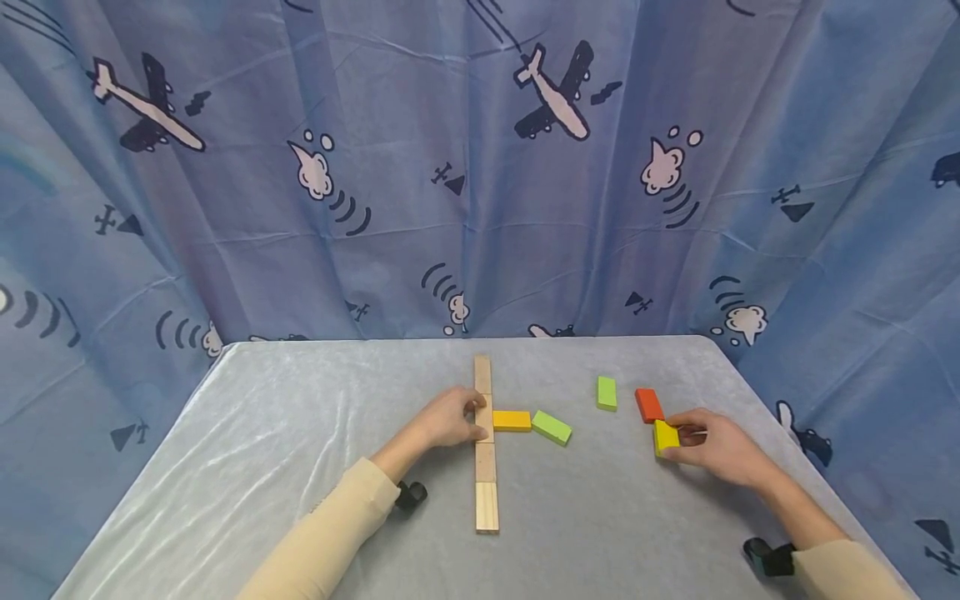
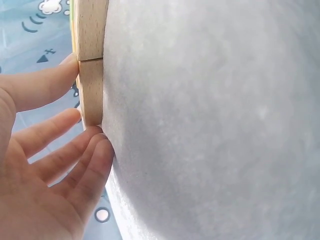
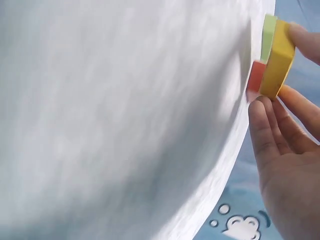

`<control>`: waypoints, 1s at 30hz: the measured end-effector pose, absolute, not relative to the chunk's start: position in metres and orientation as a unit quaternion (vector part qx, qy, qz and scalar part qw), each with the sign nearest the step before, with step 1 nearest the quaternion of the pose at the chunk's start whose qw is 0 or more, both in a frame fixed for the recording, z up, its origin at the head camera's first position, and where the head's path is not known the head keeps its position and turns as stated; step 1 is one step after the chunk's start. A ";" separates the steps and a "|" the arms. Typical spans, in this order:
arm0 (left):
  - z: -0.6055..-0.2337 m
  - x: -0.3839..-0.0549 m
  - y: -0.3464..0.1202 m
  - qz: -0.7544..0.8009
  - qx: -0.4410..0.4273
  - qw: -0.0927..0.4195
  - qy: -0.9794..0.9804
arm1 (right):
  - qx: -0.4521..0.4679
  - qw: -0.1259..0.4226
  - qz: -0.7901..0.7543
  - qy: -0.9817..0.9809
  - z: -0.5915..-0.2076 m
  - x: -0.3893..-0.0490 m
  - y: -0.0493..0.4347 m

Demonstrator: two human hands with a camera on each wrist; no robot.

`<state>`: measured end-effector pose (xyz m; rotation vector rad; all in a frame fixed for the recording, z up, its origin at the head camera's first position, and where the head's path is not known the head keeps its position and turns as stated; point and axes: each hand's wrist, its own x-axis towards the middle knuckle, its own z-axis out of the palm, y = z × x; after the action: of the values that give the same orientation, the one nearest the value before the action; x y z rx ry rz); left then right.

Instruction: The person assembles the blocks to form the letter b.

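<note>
Several plain wooden blocks point(image 1: 486, 507) lie end to end in a straight row on the table. My left hand point(image 1: 453, 417) spans one wooden block point(image 2: 91, 95) of that row, thumb on one side and fingertips at its end in the left wrist view. To the right, my right hand point(image 1: 716, 447) pinches a yellow block point(image 3: 278, 60) between thumb and fingers. A red block point(image 1: 649, 405) lies just beyond the yellow one; whether they touch is unclear. An orange-yellow block point(image 1: 512, 421) juts from the row's right side, with a green block point(image 1: 551, 427) angled at its end.
Another green block point(image 1: 607, 393) lies apart, left of the red one. The table point(image 1: 300, 400) is covered with a pale grey cloth. A blue curtain point(image 1: 390, 167) printed with planes hangs behind and beside it. Dark wrist devices point(image 1: 768, 557) sit under both forearms.
</note>
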<state>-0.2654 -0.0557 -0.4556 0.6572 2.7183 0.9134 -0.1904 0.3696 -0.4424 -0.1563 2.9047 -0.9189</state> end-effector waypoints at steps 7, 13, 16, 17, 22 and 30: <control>-0.457 -0.266 -0.055 0.308 0.222 0.100 0.920 | -0.071 0.049 -0.318 0.944 -0.441 -0.190 0.349; -0.458 -0.265 -0.055 0.305 0.227 0.098 0.920 | -0.090 0.050 -0.335 0.936 -0.443 -0.190 0.335; -0.458 -0.265 -0.055 0.305 0.227 0.098 0.920 | -0.093 0.051 -0.343 0.933 -0.443 -0.189 0.328; -0.458 -0.265 -0.055 0.305 0.228 0.098 0.919 | -0.093 0.051 -0.344 0.933 -0.443 -0.189 0.325; -0.459 -0.265 -0.055 0.308 0.228 0.096 0.919 | -0.101 0.046 -0.348 0.931 -0.441 -0.188 0.313; -0.458 -0.267 -0.055 0.312 0.227 0.093 0.918 | -0.131 0.028 -0.360 0.923 -0.438 -0.186 0.296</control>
<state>-0.2669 -0.0548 -0.4582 0.6750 2.7243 0.9265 -0.1862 0.2957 -0.4379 -0.4031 2.8503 -1.1101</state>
